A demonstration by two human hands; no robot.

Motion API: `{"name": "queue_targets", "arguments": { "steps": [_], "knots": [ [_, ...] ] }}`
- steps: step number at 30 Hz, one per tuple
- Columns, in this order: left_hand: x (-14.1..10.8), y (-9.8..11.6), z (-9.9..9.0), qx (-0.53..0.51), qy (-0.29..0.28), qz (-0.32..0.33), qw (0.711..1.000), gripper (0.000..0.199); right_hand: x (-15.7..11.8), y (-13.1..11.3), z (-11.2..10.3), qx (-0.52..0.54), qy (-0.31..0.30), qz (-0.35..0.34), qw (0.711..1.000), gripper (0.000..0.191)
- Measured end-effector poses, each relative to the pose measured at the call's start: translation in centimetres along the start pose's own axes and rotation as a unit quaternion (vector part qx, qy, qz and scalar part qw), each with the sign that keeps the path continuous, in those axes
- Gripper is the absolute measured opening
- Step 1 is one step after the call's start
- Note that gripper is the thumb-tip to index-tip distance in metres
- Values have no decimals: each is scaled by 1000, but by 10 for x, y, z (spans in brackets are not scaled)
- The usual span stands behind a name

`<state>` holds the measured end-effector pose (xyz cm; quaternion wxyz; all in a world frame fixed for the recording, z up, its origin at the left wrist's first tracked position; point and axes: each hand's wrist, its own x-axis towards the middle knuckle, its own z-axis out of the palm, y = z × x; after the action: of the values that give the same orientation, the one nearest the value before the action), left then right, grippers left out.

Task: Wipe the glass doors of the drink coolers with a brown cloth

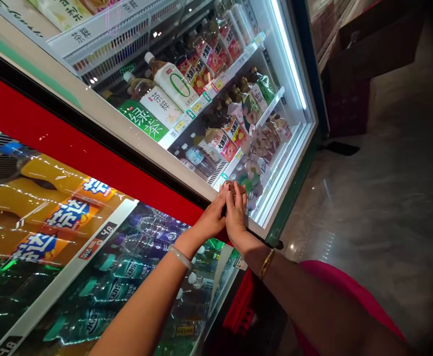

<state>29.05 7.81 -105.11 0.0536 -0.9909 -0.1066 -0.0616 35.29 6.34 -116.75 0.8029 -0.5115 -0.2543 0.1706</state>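
Observation:
My left hand (215, 215), with a pale bangle at the wrist, lies against my right hand (236, 210), which has a gold bracelet. Both are at the lower edge of a glass cooler door (201, 190), near its bottom corner. The fingers are bent close together around a small brownish thing (233, 188) that I cannot make out clearly. Which hand grips it is hidden. Behind the glass, bottled drinks (222, 143) stand on lit shelves.
A second cooler with orange drink bottles (34, 198) and a price rail (71, 257) fills the lower left. Cardboard boxes (375, 49) stand at the upper right. A pink rounded object (335, 277) is at the lower right, above the shiny floor (372, 198).

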Motion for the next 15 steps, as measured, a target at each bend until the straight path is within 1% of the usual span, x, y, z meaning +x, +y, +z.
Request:
{"name": "queue_targets", "arguments": {
  "steps": [1,3,5,7,10,12,13,15],
  "knots": [
    [-1,4,-7,13,1,-1,1000,83,-3,-1,2,3,18,18,1000,64],
    [1,16,-17,71,16,-12,997,77,-7,0,6,12,39,35,999,61],
    [6,27,-19,154,37,-30,987,68,-6,6,8,26,56,38,997,57],
    [11,32,-13,218,54,-52,973,63,-2,13,8,40,74,38,996,53],
    [16,29,2,243,49,-69,966,59,11,16,6,55,97,37,993,54],
    [17,25,3,243,50,-78,966,59,19,6,5,57,98,24,993,55],
    [18,25,0,243,57,-84,965,60,22,-3,5,56,92,10,994,55],
    [17,24,-12,249,88,-102,959,62,27,-23,4,52,64,-33,996,51]
  ]
}}
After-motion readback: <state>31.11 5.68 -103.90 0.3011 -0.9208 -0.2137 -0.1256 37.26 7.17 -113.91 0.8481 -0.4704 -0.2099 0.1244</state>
